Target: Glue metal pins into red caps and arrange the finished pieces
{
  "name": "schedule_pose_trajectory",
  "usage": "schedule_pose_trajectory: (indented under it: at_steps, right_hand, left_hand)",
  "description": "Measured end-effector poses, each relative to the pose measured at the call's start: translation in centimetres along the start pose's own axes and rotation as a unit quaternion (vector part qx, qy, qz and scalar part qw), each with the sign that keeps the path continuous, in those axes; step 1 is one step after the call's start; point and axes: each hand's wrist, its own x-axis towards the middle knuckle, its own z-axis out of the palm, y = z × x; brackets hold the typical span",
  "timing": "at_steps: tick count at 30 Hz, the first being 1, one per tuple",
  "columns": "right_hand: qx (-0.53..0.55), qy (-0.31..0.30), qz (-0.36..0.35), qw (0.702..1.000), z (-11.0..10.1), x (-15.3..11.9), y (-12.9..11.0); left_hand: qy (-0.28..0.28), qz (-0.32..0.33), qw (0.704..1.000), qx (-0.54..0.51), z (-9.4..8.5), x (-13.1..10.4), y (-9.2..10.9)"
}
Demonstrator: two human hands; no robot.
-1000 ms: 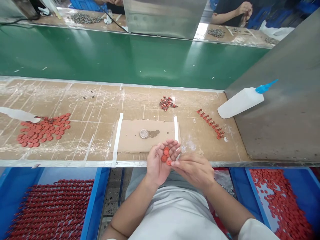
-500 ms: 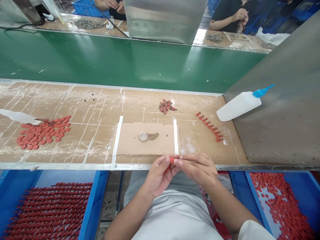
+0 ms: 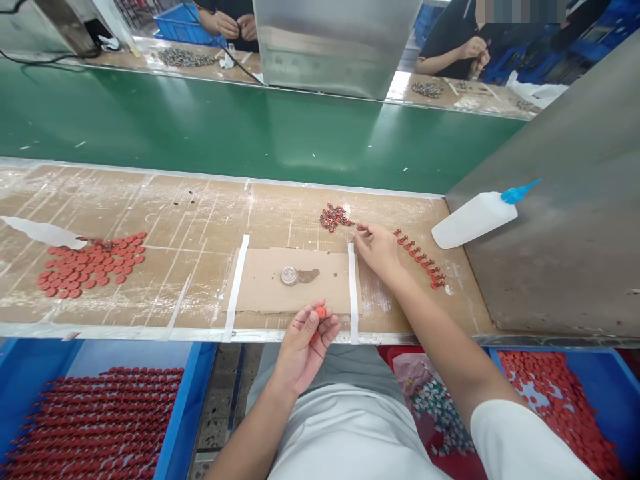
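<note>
Between the thumb and fingers of my left hand (image 3: 306, 343) is a small round red disc (image 3: 321, 312), above the table's front edge. More red shows lower in that palm, mostly covered by the fingers. My right hand (image 3: 377, 250) reaches over the table with its fingers a little apart, nothing visible in them. Its fingertips are right beside a small pile of red-and-dark pieces (image 3: 334, 217); contact cannot be made out. Right of that hand runs a slanting row of red discs with small pieces standing on them (image 3: 421, 259).
A cardboard sheet (image 3: 265, 280), taped down, bears a small round clear dish (image 3: 289, 275). A white bottle with a blue nozzle (image 3: 475, 219) leans by the metal panel (image 3: 560, 240). Many red discs (image 3: 90, 267) lie left. Blue bins (image 3: 200, 380) stand below; people work opposite.
My right hand has left my left hand and moved forward to the small pile. My left hand has shifted slightly left, still with the red disc. The view has tilted slightly.
</note>
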Motion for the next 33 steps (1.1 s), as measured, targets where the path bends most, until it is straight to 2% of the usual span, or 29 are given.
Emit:
schedule_pose_trajectory:
  at_steps: [4,8,14,21,23,26,29,31,33]
  right_hand:
    - [-0.026,-0.037,-0.021,0.999,2.2,3.6,1.9]
    - [-0.061,-0.087,-0.039,0.994,2.8,4.8,2.7]
    - [-0.011,-0.109,-0.011,0.994,2.2,4.8,3.5]
    - [0.036,-0.150,0.062,0.986,1.1,5.3,4.5]
    - [0.080,-0.147,0.096,0.981,1.1,5.0,4.5]
    - [0.228,-0.120,0.167,0.952,1.2,4.1,4.0]
    - [0.388,-0.081,0.227,0.890,1.2,2.6,2.7]
    - [0.449,-0.073,0.251,0.854,1.0,1.6,1.5]
    - [0.480,-0.070,0.261,0.834,0.7,0.8,0.2]
  left_hand:
    - [0.009,-0.002,1.000,-0.005,-0.7,-0.1,0.2]
    - [0.027,-0.001,1.000,-0.011,-1.1,-0.1,0.4]
    - [0.032,0.010,0.999,-0.010,-1.2,-0.1,0.7]
    - [0.038,0.013,0.999,-0.013,-1.2,-0.3,0.8]
    - [0.035,0.016,0.999,-0.011,-1.2,-0.3,0.9]
    - [0.035,0.025,0.999,-0.010,-1.3,-0.4,1.2]
    - [0.039,0.036,0.999,-0.008,-1.6,-0.5,1.6]
    - [0.042,0.044,0.998,-0.007,-1.8,-0.5,1.9]
    - [0.045,0.049,0.998,-0.011,-1.9,-0.6,2.1]
